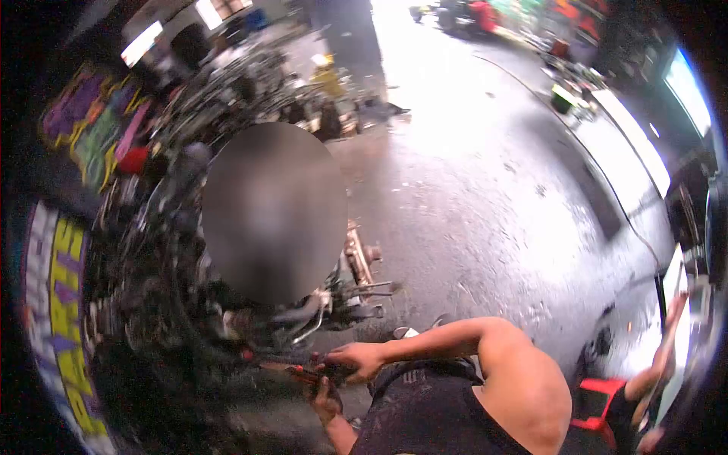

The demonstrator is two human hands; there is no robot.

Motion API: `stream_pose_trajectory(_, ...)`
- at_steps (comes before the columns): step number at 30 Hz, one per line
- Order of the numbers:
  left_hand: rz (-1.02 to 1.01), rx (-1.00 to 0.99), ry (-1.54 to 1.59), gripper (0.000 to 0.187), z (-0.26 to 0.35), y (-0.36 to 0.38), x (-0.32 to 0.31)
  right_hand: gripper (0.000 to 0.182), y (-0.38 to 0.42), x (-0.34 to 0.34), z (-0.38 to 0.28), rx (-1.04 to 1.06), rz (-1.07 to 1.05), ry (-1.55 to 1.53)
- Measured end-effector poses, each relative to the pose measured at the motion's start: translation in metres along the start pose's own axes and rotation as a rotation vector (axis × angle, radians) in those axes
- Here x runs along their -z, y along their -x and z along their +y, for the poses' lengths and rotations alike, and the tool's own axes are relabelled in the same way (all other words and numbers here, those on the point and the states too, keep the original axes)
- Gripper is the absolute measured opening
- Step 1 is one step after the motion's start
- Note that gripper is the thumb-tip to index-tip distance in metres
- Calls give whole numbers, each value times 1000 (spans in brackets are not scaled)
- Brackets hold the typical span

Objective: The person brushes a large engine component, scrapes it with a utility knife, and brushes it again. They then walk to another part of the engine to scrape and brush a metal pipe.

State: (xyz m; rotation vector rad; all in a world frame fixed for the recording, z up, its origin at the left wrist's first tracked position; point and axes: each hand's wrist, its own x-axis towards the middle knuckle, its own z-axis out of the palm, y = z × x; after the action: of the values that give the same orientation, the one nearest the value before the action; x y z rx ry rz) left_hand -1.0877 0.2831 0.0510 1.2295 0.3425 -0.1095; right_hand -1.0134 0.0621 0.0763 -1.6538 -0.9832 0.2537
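Near the bottom centre, my right hand (358, 362) comes in from the right with its fingers closed round a dark tool with orange-red parts (299, 370). Just below it, my left hand (326, 402) grips the same tool from underneath, its fingers wrapped and thumb raised. The tool points left towards dark, greasy machine parts (311, 315). Blur and shadow hide its exact kind and whatever its far end touches.
A blurred oval covers part of the piled metal parts (243, 83) on the left. A lettered banner (64, 303) hangs at far left. At right are a red stool (599, 402), another person's arm (660, 364) and a long cable (599, 163) on the floor.
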Motion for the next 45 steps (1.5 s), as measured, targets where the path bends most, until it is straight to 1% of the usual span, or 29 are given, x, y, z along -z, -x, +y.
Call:
stream_pose_trajectory(3,-276,-53,-132,33,49,-17,-96,73,39,27,-11,-208,296,63)
stream_pose_trajectory(4,-307,199,284,34,27,-46,-80,70,45,42,-33,-306,339,42)
stream_pose_trajectory(5,-240,460,692,36,5,-75,-63,65,52,41,-29,-184,534,176)
stream_pose_trajectory(6,-530,164,160,39,25,-68,-106,62,60,44,-29,-170,615,220)
stream_pose_trajectory(7,-659,-232,-327,43,47,-60,-150,59,68,49,-32,-151,690,258)
stream_pose_trajectory(8,-714,-304,-423,43,47,-60,-160,55,76,51,-38,-207,747,165)
stream_pose_trajectory(10,-859,-169,-401,43,39,-61,-173,56,90,54,-52,-324,835,132)
stream_pose_trajectory(11,-923,-124,-409,43,34,-60,-181,52,95,59,-61,-264,886,224)
stream_pose_trajectory(13,-1029,-91,-432,43,24,-58,-198,48,105,57,-85,-464,979,138)
stream_pose_trajectory(15,-1093,-116,-448,43,16,-55,-217,49,128,51,-72,-501,1026,198)
stream_pose_trajectory(17,-1099,-90,-412,43,8,-52,-232,49,138,48,-63,-532,1073,235)
stream_pose_trajectory(18,-1068,70,-229,40,-2,-52,-241,46,144,51,-62,-507,1104,257)
stream_pose_trajectory(20,-1066,159,-186,41,-17,-59,-252,43,158,63,-50,-430,1142,244)
stream_pose_trajectory(22,-1073,168,-321,36,-39,-68,-263,41,176,80,-29,-448,1126,193)
stream_pose_trajectory(23,-1162,-68,-407,38,-43,-75,-275,41,190,87,-12,-420,1140,223)
stream_pose_trajectory(24,-1157,-3,-194,42,-50,-76,-298,42,201,102,-8,-365,1140,149)
stream_pose_trajectory(26,-837,761,374,42,-103,-123,-317,46,222,130,13,-340,1179,116)
stream_pose_trajectory(27,-1052,187,-180,38,-55,-72,-372,48,235,143,28,-365,1204,134)
stream_pose_trajectory(29,-960,152,-428,34,-74,-82,-406,51,259,189,6,-444,1156,-123)
stream_pose_trajectory(30,-892,135,-503,33,-82,-86,-413,51,264,206,-7,-355,1219,-178)
stream_pose_trajectory(31,-811,106,-433,33,-98,-86,-430,50,279,228,-23,-393,1174,-86)
stream_pose_trajectory(32,-969,187,-303,37,-103,-96,-445,48,291,242,-27,-365,1182,-110)
stream_pose_trajectory(33,-975,257,-201,41,-99,-90,-462,46,303,251,-30,-342,1184,-141)
stream_pose_trajectory(35,-1001,194,-289,41,-87,-76,-499,41,324,264,-21,-296,1249,-245)
stream_pose_trajectory(36,-1027,-103,-225,33,-102,-83,-516,36,334,271,-16,-237,1310,-357)
stream_pose_trajectory(37,-1035,-100,-225,33,-108,-85,-521,36,346,279,-12,-237,1318,-354)
stream_pose_trajectory(39,-880,116,-312,28,-108,-81,-527,32,367,290,-9,-123,1295,-420)
stream_pose_trajectory(43,-833,185,-225,53,-98,-86,-540,41,381,301,-21,-222,1519,-648)
stream_pose_trajectory(45,-805,256,-220,61,-85,-85,-549,43,389,306,-28,-265,1460,-712)
